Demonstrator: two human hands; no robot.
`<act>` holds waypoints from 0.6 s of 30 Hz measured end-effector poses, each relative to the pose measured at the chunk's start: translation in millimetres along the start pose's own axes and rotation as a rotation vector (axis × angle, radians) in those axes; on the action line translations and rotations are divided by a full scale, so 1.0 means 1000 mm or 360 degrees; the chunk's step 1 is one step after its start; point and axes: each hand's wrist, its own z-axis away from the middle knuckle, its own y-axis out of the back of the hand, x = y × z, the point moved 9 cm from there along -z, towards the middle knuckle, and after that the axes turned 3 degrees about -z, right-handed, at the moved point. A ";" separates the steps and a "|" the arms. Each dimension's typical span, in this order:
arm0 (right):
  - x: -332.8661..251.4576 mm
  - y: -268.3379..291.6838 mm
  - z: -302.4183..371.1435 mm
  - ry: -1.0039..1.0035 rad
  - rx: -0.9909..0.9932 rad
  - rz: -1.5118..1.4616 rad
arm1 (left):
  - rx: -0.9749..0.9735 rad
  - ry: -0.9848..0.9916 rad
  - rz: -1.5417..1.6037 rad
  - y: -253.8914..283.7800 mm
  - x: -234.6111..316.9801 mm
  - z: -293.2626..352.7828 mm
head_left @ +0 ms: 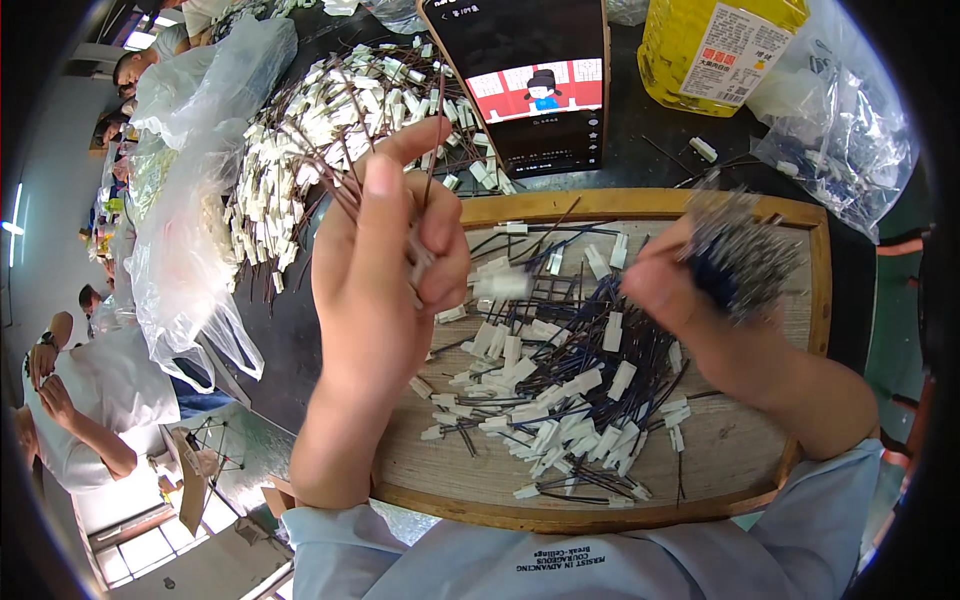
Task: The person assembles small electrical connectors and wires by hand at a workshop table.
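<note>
My left hand [370, 250] is raised over the left part of a wood-rimmed tray [440, 480]. Its fingers are closed around several thin brown wires [345, 185] that fan upward, with something white partly showing in the palm. To the right, my right hand [670, 275], blurred by motion, grips a bundle of dark wires with silvery metal tips [745, 245]. A smeared white connector [503, 283] appears between the hands. Below them, a loose heap of white plastic connectors with dark wires [560, 390] covers the middle of the tray.
A big pile of wired white connectors [350, 110] lies beyond my left hand. A phone [530, 90] stands propped behind the tray. Right of it are a yellow oil bottle [715, 50] and a clear plastic bag [850, 140]. Another plastic bag [190, 220] hangs at left, near other people.
</note>
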 end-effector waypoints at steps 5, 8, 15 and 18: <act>-0.019 -0.020 -0.004 0.0311 -0.0244 0.0178 | -0.0320 0.0547 0.0891 0.001 -0.033 -0.005; -0.021 -0.011 -0.002 0.0412 -0.0173 0.0238 | -0.0197 0.0590 0.0996 -0.006 -0.037 -0.003; -0.009 -0.010 0.000 0.0148 0.0006 -0.0252 | -0.0052 0.0560 0.0825 -0.008 -0.042 0.000; -0.004 -0.006 -0.001 0.0047 -0.0029 0.0008 | -0.0432 0.0661 0.0808 -0.030 -0.042 0.012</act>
